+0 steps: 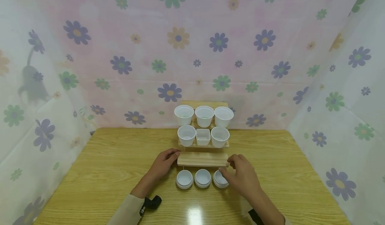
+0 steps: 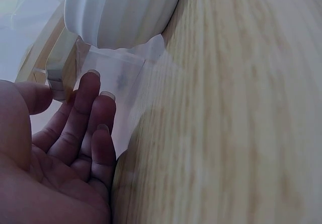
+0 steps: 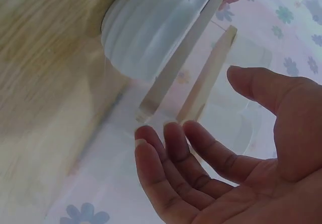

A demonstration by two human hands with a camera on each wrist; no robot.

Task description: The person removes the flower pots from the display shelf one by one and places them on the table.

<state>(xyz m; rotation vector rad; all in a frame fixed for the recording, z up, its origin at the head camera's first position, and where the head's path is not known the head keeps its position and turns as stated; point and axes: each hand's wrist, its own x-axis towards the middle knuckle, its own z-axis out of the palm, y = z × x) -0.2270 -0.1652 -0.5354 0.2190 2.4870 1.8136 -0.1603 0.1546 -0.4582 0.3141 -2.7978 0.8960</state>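
A tiered rack with pale wooden shelf boards stands at the table's back middle; its lowest board (image 1: 203, 159) is bare. At that board's left end, my left hand (image 1: 163, 163) pinches the edge (image 2: 61, 73) between thumb and fingers. By the right end, my right hand (image 1: 243, 175) has its fingers (image 3: 176, 138) loosely bent and its thumb apart, with nothing held. In front of the rack stand three white ribbed jars, left (image 1: 184, 179), middle (image 1: 203, 178) and right (image 1: 220, 179). My right thumb partly covers the right jar in the head view.
On the upper shelves stand white plastic cups, such as a back one (image 1: 205, 116) and a front one (image 1: 186, 135), with a square cup (image 1: 203, 137) between the front pair. A wood-grain table (image 1: 120, 171) lies below; a flowered cloth (image 1: 192, 58) hangs behind.
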